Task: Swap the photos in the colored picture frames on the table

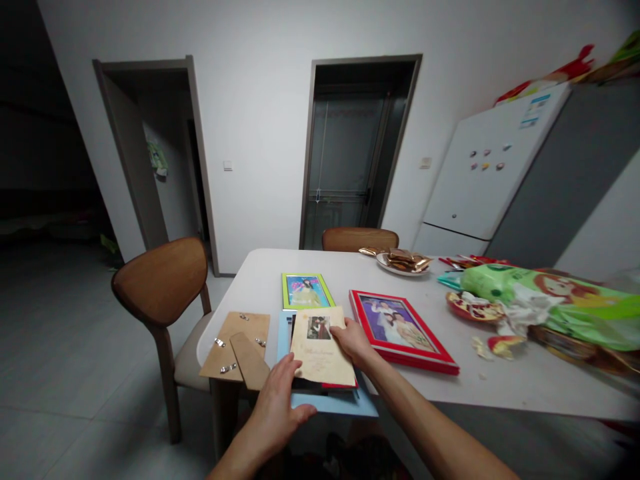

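Note:
A cream printed sheet (320, 363) with a small photo near its top lies over a dark, red-edged layer and a light blue picture frame (345, 405) at the table's front edge. My right hand (354, 343) pinches the sheet's right edge. My left hand (280, 399) rests along its lower left side, thumb spread away from the fingers. Left of these is a brown frame backing board (233, 333) with metal clips and a stand leg. Behind stands the lime-green picture frame (306, 292), flat on the table. A red picture frame (400, 327) lies to the right.
The white table (260, 273) also bears a plate of wrapped snacks (404, 261), a cut pomegranate (475, 308), peel scraps, crumpled tissue (530, 310) and a green plastic bag (590, 300) at right. Wooden chairs stand at the left (160, 283) and far side (360, 238).

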Demonstrator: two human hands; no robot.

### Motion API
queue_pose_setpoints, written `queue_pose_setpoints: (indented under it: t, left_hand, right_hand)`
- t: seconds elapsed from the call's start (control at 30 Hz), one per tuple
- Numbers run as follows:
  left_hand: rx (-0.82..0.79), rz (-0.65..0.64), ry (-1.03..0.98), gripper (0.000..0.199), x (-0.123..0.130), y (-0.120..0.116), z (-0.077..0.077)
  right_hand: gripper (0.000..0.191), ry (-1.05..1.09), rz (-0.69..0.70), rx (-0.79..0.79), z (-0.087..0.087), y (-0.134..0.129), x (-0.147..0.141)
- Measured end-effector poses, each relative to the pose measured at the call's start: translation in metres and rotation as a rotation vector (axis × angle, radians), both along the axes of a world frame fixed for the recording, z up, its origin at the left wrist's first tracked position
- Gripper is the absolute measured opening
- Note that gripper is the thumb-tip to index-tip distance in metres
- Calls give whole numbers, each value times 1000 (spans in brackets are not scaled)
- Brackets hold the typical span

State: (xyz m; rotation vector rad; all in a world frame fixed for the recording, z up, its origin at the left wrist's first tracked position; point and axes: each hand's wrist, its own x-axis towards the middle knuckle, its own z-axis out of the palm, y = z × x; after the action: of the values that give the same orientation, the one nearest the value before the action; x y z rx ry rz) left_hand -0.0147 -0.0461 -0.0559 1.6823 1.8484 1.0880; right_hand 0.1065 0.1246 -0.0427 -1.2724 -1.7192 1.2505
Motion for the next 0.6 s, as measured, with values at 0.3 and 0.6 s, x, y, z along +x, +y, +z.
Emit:
queue_pose_setpoints:
  t: [0.3,0.6]
  left_hand:
    - [-55,-64,156,68,-1,-1,5]
    - [-83,-75,279,55,2,-1,9]
  right_hand:
    - [33,-327,56,279,7,-5,-2]
    - [54,-838,47,456,9,-19,2]
